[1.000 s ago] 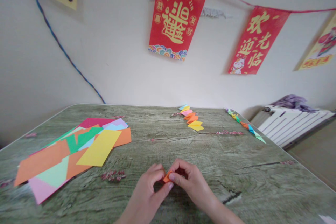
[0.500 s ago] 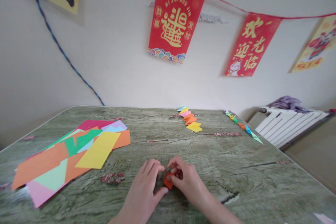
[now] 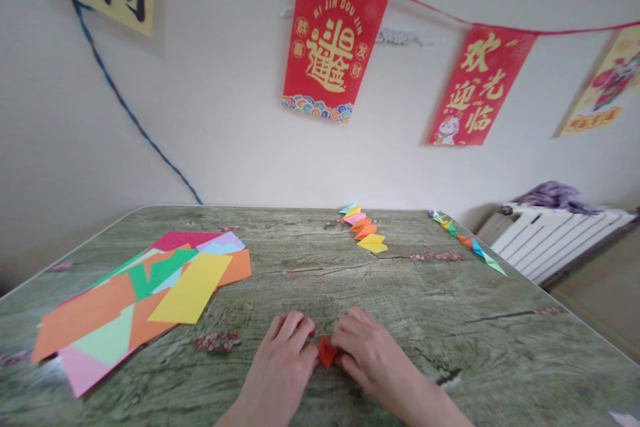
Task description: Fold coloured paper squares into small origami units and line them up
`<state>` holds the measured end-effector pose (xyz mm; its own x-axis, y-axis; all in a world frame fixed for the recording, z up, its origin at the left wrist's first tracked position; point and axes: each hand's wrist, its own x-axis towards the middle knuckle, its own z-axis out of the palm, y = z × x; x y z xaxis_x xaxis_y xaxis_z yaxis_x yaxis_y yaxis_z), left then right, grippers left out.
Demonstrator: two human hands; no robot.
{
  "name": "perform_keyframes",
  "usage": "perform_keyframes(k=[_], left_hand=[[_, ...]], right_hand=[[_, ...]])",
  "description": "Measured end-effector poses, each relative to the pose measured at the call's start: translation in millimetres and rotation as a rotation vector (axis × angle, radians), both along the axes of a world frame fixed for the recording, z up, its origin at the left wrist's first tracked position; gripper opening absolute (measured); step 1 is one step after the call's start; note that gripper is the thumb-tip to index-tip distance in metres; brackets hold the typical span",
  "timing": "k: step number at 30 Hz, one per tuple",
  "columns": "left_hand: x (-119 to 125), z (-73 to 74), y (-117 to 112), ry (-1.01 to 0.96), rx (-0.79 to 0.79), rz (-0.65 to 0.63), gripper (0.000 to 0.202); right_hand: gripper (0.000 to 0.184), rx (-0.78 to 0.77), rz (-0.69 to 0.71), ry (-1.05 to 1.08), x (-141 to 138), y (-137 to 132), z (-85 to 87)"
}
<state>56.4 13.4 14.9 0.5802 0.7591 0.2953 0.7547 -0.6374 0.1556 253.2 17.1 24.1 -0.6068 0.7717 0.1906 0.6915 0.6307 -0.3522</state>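
A small folded piece of orange-red paper is between my hands, low over the near middle of the table. My left hand pinches its left edge between thumb and fingers. On the other side, my right hand grips the right edge, with the fingers curled. Parts of the paper are covered by the fingertips, so its full shape is hidden.
Overlapping sheets of coloured paper lie on the left. Folded paper pieces form a row at the back middle, and another row runs along the right edge. Beyond it stands a white radiator. Red banners hang on the wall.
My left hand has closed from an open pose onto the left side of the orange-red paper. My right hand has shifted slightly right, its grip now at the paper's right side.
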Motion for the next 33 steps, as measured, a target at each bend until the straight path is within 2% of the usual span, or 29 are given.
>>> perform_keyframes(k=[2,6,12,16,21,25,33], left_hand=[[1.1,0.6,-0.8,0.022,0.044,0.002,0.012],[2.2,5.9,-2.2,0.003,0.007,0.001,0.015],[2.2,5.5,-1.8,-0.116,-0.068,-0.024,0.016],[2.1,2.8,1.3,-0.218,-0.177,0.029,0.015],[3.9,1.9,7.5,-0.257,-0.223,0.107,0.014],[7.2,-1.2,9.1,-0.280,-0.247,0.182,0.012],[9.1,0.0,8.1,-0.321,-0.308,0.273,0.016]], right_hand=[[0.018,0.027,-0.014,-0.024,-0.3,-1.8,-2.1],[0.018,0.064,-0.029,-0.010,-2.2,-1.5,-8.3],[0.019,-0.028,-0.086,0.084,-1.3,-0.8,-4.1],[0.015,-0.086,-0.117,0.136,-2.1,-0.1,1.5],[0.016,-0.160,-0.225,0.136,-6.9,2.6,3.5],[0.016,-0.152,-0.300,0.121,-12.3,1.3,1.5],[0.016,-0.193,-0.330,0.149,-14.3,-0.1,3.0]])
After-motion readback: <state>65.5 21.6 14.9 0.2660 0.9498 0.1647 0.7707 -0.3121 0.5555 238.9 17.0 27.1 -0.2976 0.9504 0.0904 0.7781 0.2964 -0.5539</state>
